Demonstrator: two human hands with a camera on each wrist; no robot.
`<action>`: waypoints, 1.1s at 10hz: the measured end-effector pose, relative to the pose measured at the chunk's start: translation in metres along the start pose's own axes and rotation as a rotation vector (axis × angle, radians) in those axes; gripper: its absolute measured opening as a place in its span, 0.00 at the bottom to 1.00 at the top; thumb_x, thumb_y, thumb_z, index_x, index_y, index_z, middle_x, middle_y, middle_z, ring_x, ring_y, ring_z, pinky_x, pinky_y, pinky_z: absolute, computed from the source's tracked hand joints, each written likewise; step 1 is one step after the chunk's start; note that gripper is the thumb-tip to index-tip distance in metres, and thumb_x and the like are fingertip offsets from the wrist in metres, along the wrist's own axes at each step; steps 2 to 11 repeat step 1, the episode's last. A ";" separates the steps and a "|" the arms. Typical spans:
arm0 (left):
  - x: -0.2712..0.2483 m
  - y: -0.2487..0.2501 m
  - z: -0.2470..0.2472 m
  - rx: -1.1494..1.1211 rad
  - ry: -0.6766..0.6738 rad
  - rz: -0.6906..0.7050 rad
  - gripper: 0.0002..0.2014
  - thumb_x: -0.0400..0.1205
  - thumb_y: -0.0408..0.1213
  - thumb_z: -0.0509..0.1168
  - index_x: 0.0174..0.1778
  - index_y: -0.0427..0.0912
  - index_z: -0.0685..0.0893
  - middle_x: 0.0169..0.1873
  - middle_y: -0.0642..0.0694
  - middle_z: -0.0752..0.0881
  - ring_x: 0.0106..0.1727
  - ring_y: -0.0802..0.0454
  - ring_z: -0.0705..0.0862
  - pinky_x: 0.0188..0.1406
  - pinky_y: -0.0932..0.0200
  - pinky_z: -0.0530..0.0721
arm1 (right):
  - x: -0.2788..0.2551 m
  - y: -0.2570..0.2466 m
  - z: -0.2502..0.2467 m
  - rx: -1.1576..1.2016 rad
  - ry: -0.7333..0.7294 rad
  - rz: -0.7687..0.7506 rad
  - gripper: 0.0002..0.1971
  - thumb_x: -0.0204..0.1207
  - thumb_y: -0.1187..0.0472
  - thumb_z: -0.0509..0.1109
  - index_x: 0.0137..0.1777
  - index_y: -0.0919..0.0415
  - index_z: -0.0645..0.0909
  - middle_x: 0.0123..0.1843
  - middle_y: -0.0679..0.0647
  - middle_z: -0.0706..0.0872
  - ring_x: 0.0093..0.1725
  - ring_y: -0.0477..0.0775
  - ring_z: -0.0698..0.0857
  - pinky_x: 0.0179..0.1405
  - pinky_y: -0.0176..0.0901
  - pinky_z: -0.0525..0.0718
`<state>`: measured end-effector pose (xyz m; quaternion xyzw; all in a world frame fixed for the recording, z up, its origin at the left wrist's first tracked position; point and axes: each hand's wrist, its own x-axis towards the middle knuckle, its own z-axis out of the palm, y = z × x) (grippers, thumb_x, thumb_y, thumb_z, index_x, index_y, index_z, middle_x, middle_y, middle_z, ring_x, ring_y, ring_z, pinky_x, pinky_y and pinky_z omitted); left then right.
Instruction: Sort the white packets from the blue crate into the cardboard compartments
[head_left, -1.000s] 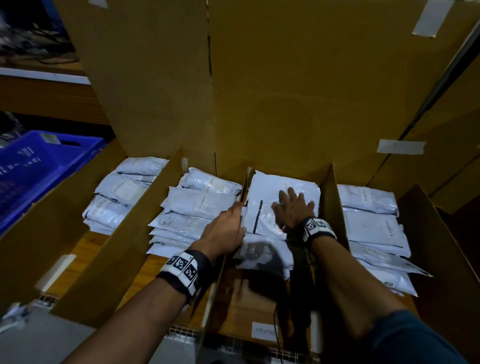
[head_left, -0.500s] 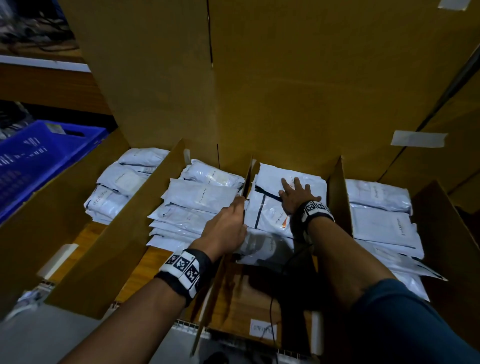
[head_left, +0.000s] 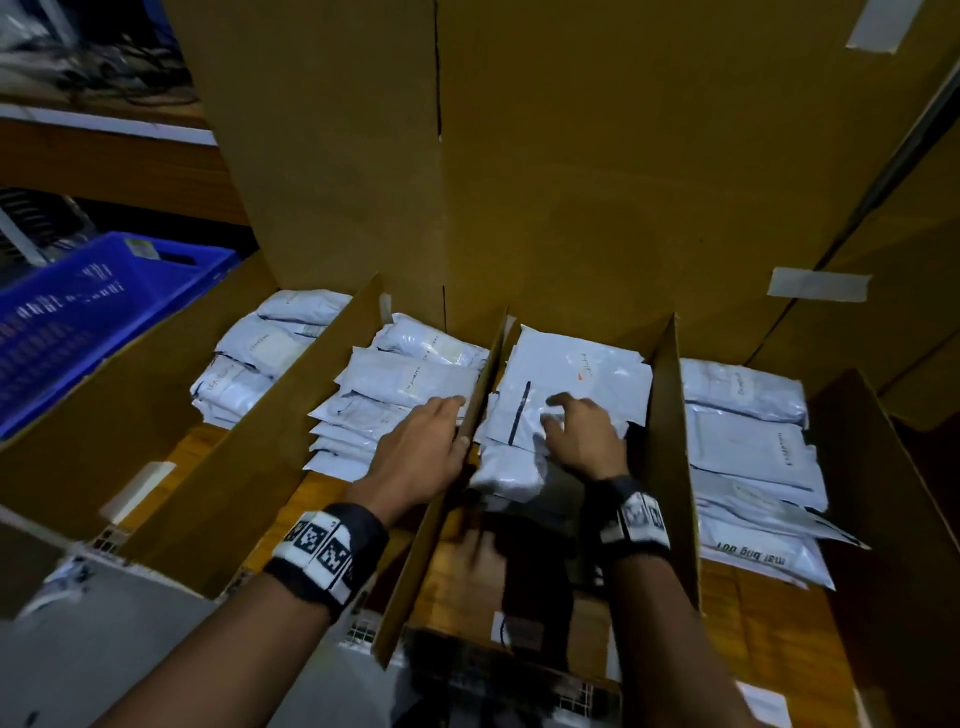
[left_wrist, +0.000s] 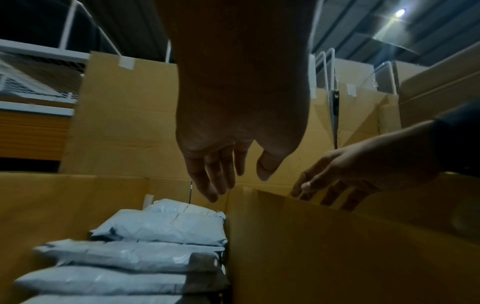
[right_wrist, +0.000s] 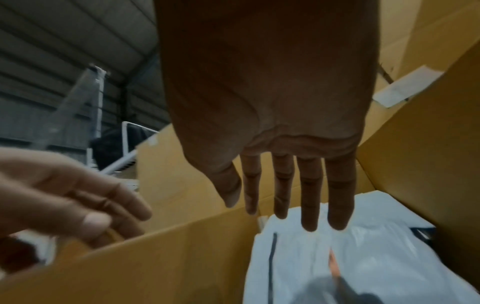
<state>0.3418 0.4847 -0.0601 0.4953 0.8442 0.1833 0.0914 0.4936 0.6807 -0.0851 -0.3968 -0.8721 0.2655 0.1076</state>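
The left hand (head_left: 423, 447) hangs slack with loosely straight fingers over the slanted brown cardboard divider (head_left: 470, 436), empty; whether its thumb touches the edge cannot be told. At its 3 o'clock, the right hand (head_left: 584, 439) hovers, fingers long and relaxed, holding nothing, just above the stack of white plastic packets (head_left: 576, 374) in the third cardboard compartment. More white packets (head_left: 395, 395) fill the second compartment under the left hand. The blue plastic crate (head_left: 78, 322) sits well apart at 9 o'clock.
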 end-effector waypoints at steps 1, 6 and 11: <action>-0.034 -0.015 0.001 -0.064 0.045 -0.026 0.23 0.91 0.49 0.61 0.83 0.52 0.73 0.75 0.49 0.82 0.73 0.44 0.81 0.65 0.43 0.85 | -0.052 -0.006 0.019 0.050 0.003 -0.038 0.17 0.86 0.50 0.67 0.72 0.52 0.85 0.66 0.61 0.86 0.69 0.63 0.84 0.65 0.56 0.81; -0.034 -0.015 0.001 -0.064 0.045 -0.026 0.23 0.91 0.49 0.61 0.83 0.52 0.73 0.75 0.49 0.82 0.73 0.44 0.81 0.65 0.43 0.85 | -0.052 -0.006 0.019 0.050 0.003 -0.038 0.17 0.86 0.50 0.67 0.72 0.52 0.85 0.66 0.61 0.86 0.69 0.63 0.84 0.65 0.56 0.81; -0.034 -0.015 0.001 -0.064 0.045 -0.026 0.23 0.91 0.49 0.61 0.83 0.52 0.73 0.75 0.49 0.82 0.73 0.44 0.81 0.65 0.43 0.85 | -0.052 -0.006 0.019 0.050 0.003 -0.038 0.17 0.86 0.50 0.67 0.72 0.52 0.85 0.66 0.61 0.86 0.69 0.63 0.84 0.65 0.56 0.81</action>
